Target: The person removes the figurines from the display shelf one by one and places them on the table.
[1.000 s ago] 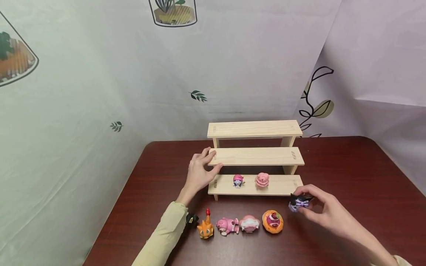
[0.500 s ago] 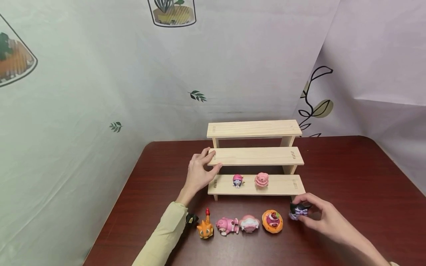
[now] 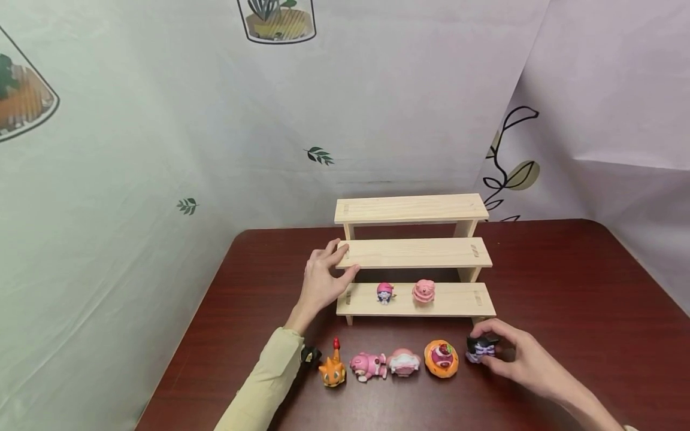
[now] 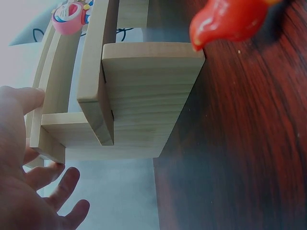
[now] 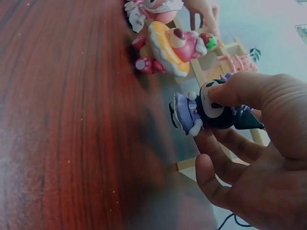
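My right hand (image 3: 523,359) pinches a small black-and-purple figurine (image 5: 213,108) between thumb and fingers, close over the table just right of the figurine in an orange ring (image 3: 442,359). In the right wrist view the held figurine has a white face, a dark pointed hood and a lilac skirt. My left hand (image 3: 323,281) grips the left end of the middle board of a three-step wooden display shelf (image 3: 415,254), thumb at its front edge. On the lowest board stand a small figurine with a pink cap (image 3: 384,293) and a round pink figurine (image 3: 424,291).
In a row before the shelf lie a pink-and-white figurine (image 3: 403,363), a pink figurine (image 3: 369,366), an orange figurine (image 3: 332,371) with a red-tipped tail, and a black figurine (image 3: 310,355) partly behind the left sleeve. A patterned cloth (image 3: 404,108) hangs behind the dark red table (image 3: 566,287).
My right hand has moved down toward the near side with the black-and-purple figurine, away from the lowest board's right end, to beside the orange-ringed figurine. My left hand has stayed on the shelf.
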The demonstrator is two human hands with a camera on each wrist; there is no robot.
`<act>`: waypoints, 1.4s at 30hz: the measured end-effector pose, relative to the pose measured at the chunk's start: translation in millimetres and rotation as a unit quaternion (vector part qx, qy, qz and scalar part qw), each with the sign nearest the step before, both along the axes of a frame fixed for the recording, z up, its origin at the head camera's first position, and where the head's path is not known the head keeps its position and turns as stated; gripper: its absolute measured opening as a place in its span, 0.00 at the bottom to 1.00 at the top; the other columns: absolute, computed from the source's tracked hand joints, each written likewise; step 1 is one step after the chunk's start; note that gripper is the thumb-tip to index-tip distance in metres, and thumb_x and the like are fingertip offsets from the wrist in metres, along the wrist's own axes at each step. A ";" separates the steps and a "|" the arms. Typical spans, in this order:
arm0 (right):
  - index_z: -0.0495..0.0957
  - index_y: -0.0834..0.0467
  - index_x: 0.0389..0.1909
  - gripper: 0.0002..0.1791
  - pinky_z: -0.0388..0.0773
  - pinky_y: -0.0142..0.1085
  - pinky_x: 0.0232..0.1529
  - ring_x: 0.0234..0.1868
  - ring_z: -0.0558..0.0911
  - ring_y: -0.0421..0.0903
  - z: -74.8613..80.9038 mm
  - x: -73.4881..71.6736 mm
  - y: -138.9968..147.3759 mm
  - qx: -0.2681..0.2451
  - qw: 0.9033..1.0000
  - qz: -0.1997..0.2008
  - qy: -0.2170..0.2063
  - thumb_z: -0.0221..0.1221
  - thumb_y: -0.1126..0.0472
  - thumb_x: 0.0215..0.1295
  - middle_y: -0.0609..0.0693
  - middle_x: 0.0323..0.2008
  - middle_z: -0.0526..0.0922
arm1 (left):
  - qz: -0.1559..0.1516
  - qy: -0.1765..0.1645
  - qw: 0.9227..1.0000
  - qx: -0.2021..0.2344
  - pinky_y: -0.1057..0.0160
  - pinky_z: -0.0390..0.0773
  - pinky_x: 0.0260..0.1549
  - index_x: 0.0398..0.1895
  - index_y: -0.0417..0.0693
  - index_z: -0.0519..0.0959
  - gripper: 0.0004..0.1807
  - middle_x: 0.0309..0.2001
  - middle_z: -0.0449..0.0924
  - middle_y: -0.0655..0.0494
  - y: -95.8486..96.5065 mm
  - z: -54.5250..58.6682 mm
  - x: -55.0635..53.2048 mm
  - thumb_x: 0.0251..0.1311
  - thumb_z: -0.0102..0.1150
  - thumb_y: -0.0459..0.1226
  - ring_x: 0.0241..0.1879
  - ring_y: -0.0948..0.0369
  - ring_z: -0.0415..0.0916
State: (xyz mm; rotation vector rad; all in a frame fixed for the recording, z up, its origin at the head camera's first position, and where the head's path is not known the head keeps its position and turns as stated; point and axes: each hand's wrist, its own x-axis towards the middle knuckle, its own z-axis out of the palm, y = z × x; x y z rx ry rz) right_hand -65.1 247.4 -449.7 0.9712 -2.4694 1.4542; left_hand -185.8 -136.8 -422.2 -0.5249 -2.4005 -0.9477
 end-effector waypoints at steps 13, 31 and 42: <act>0.76 0.53 0.50 0.29 0.78 0.30 0.35 0.36 0.81 0.40 -5.4 0.8 0.8 -0.002 1.000 0.011 -0.023 0.70 0.79 0.49 0.46 0.41 0.79 | 0.000 -0.001 1.000 0.001 0.38 0.72 0.45 0.58 0.41 0.82 0.29 0.62 0.76 0.41 -0.4 0.8 -0.7 0.55 0.71 0.47 0.52 0.42 0.72; 0.76 0.51 0.49 0.31 0.77 0.31 0.35 0.37 0.79 0.38 -9.3 0.8 -0.3 0.041 0.999 -0.003 -0.006 0.72 0.78 0.45 0.43 0.41 0.79 | 0.000 0.003 1.000 -0.003 0.37 0.71 0.46 0.58 0.41 0.82 0.29 0.62 0.75 0.39 -0.2 0.8 -1.6 0.56 0.70 0.46 0.52 0.42 0.72; 0.76 0.52 0.49 0.29 0.77 0.32 0.34 0.35 0.79 0.37 -8.6 2.4 -0.5 0.056 0.998 -0.011 0.003 0.74 0.73 0.46 0.40 0.40 0.79 | 0.002 -0.003 1.000 0.000 0.39 0.72 0.46 0.59 0.42 0.82 0.29 0.63 0.76 0.41 -0.3 -1.0 -0.4 0.56 0.70 0.47 0.53 0.42 0.72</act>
